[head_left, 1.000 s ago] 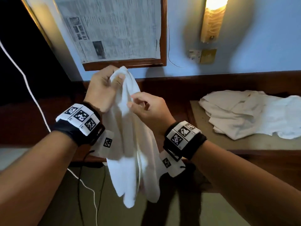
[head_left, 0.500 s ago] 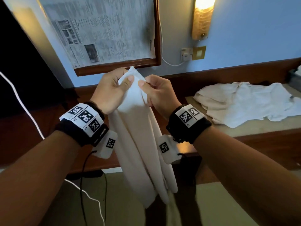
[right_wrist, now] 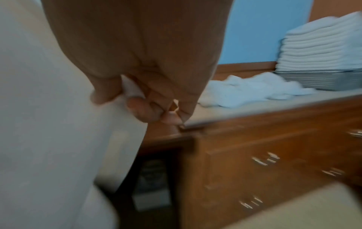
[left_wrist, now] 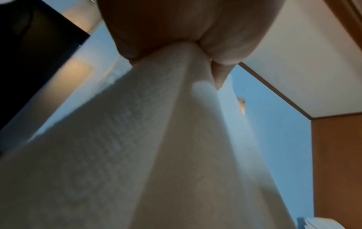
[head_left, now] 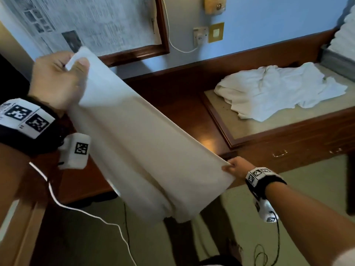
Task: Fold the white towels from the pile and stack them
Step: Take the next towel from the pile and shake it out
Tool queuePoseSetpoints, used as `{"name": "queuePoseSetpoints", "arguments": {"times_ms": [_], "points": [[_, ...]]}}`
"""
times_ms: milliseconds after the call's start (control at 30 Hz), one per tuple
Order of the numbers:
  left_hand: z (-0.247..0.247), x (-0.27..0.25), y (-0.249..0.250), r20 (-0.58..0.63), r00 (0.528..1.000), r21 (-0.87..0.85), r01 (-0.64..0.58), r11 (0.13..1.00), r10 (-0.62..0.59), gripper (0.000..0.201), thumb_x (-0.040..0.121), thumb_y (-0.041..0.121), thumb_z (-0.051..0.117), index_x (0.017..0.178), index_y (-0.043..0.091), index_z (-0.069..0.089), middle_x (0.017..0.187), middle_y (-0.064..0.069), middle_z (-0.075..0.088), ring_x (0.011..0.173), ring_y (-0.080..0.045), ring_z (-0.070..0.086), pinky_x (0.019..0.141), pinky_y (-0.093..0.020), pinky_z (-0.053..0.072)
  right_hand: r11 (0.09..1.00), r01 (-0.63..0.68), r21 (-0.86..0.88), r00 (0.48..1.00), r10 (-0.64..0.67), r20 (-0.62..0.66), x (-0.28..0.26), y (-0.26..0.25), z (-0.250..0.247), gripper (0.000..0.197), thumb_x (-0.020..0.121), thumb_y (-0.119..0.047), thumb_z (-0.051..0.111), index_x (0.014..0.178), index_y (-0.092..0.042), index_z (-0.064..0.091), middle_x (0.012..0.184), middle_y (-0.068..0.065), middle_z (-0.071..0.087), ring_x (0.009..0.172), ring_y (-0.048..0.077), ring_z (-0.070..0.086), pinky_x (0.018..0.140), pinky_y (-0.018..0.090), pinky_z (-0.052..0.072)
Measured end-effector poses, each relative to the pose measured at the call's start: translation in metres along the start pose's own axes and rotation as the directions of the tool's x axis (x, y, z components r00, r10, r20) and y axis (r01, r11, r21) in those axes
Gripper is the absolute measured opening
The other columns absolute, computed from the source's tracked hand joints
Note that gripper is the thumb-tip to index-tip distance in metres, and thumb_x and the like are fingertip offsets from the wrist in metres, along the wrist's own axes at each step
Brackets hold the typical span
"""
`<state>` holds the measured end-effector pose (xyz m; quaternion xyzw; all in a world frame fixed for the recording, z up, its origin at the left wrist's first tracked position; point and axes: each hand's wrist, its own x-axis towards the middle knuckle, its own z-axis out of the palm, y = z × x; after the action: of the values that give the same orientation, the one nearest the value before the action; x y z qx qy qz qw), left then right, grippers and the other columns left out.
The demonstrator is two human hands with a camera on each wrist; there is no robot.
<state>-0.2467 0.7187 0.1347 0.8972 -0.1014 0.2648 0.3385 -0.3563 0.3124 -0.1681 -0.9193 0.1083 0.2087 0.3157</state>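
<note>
A white towel [head_left: 138, 135] is stretched slantwise in the air between my two hands. My left hand [head_left: 57, 81] pinches its upper corner high at the left, thumb on top; the left wrist view has the towel [left_wrist: 156, 155] fanning down from that pinch. My right hand [head_left: 233, 167] pinches the lower corner near the desk's front edge, and the right wrist view has the cloth [right_wrist: 49, 124] beside my curled fingers [right_wrist: 149, 111]. The loose pile of white towels [head_left: 276, 91] lies on the desk top at the right. A stack of folded towels [right_wrist: 321, 45] sits in a grey tray [right_wrist: 329, 80].
The wooden desk [head_left: 288, 150] has drawers with metal handles along its front. A framed newspaper [head_left: 92, 24] hangs on the blue wall, with a socket [head_left: 200, 36] and a white cable beside it. More cables trail over the floor [head_left: 96, 237] below.
My hands were together at the towel's top. The right hand has slid down and out to the right along the edge, pulling the towel taut. The view has swung right and down.
</note>
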Motion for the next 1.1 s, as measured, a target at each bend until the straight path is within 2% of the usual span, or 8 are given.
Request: {"name": "queuePoseSetpoints", "arguments": {"times_ms": [100,200,300,400,567,700,867,1100], "points": [[-0.004,0.009,-0.018,-0.011,0.996,-0.012,0.086,0.996,-0.086,0.052,0.09,0.072,0.048,0.078,0.023,0.062,0.062,-0.002,0.056,0.049,-0.016,0.045,0.043,-0.031,0.037,0.956,-0.257,-0.142,0.966,0.249,-0.068,-0.005,0.047,-0.005,0.021,0.096,-0.026,0.059,0.102,-0.012,0.073,0.103,0.015,0.072,0.096,0.031,0.068,0.079,0.032,0.053],[0.013,-0.005,-0.003,0.132,0.991,-0.024,0.018,1.0,-0.014,0.052,0.096,0.055,0.051,0.086,0.006,0.062,0.067,-0.008,0.059,0.061,-0.029,0.053,0.052,-0.032,0.042,0.923,-0.323,-0.209,0.944,0.298,-0.142,-0.004,0.049,-0.017,0.024,0.092,-0.016,0.058,0.11,-0.013,0.073,0.113,0.014,0.071,0.105,0.034,0.066,0.084,0.032,0.051],[0.045,-0.024,0.033,0.248,0.964,-0.126,-0.066,0.99,0.096,0.04,0.096,0.034,0.053,0.08,-0.002,0.06,0.068,0.006,0.056,0.06,-0.005,0.045,0.059,-0.02,0.038,0.981,-0.13,-0.144,0.974,0.099,-0.202,0.004,-0.002,-0.039,0.028,0.09,-0.018,0.059,0.115,-0.015,0.07,0.121,0.011,0.068,0.111,0.031,0.063,0.091,0.034,0.05],[0.079,-0.032,0.06,0.384,0.915,-0.157,-0.068,0.985,0.124,0.028,0.1,0.029,0.058,0.08,0.009,0.064,0.073,0.005,0.061,0.064,-0.01,0.053,0.066,-0.027,0.045,0.97,0.244,0.014,0.934,-0.231,-0.273,0.004,-0.078,-0.073,0.038,0.091,-0.023,0.066,0.128,-0.019,0.063,0.124,0.004,0.066,0.107,0.019,0.062,0.094,0.027,0.046],[0.105,-0.037,0.099,0.471,0.866,-0.255,-0.048,0.966,0.168,0.024,0.1,0.024,0.06,0.091,0.006,0.073,0.085,-0.018,0.069,0.077,-0.03,0.063,0.069,-0.041,0.051,0.565,0.712,0.416,0.687,-0.683,-0.249,-0.025,-0.187,-0.142,0.044,0.089,-0.012,0.072,0.131,-0.011,0.058,0.122,0.004,0.064,0.106,0.013,0.064,0.089,0.029,0.053],[0.103,-0.03,0.107,0.416,0.902,-0.311,0.018,0.95,0.119,0.025,0.099,0.02,0.063,0.084,0.001,0.07,0.076,-0.027,0.061,0.061,-0.023,0.05,0.059,-0.031,0.039,0.494,0.826,0.272,0.562,-0.764,-0.317,-0.026,-0.213,-0.17,0.028,0.089,-0.021,0.071,0.094,0.006,0.064,0.09,0.023,0.067,0.08,0.028,0.064,0.078,0.048,0.054],[0.096,-0.03,0.109,0.32,0.947,-0.378,0.119,0.918,0.009,0.044,0.1,0.017,0.058,0.059,0.008,0.046,0.054,0.005,0.034,0.048,-0.01,0.028,0.049,-0.023,0.022,0.439,0.839,0.32,0.531,-0.789,-0.309,-0.024,-0.239,-0.178,0.04,0.086,-0.033,0.067,0.092,0.006,0.059,0.095,0.033,0.061,0.083,0.016,0.054,0.079,0.035,0.043],[0.101,-0.052,0.106,0.203,0.975,-0.661,0.206,0.721,-0.093,0.034,0.098,0.018,0.059,0.068,0.011,0.043,0.063,-0.002,0.037,0.057,-0.013,0.036,0.053,-0.023,0.029,0.475,0.879,-0.029,0.421,-0.805,-0.417,-0.04,-0.277,-0.212,0.036,0.094,-0.029,0.062,0.072,-0.002,0.05,0.064,-0.001,0.043,0.06,0.013,0.039,0.061,0.029,0.035]]}}
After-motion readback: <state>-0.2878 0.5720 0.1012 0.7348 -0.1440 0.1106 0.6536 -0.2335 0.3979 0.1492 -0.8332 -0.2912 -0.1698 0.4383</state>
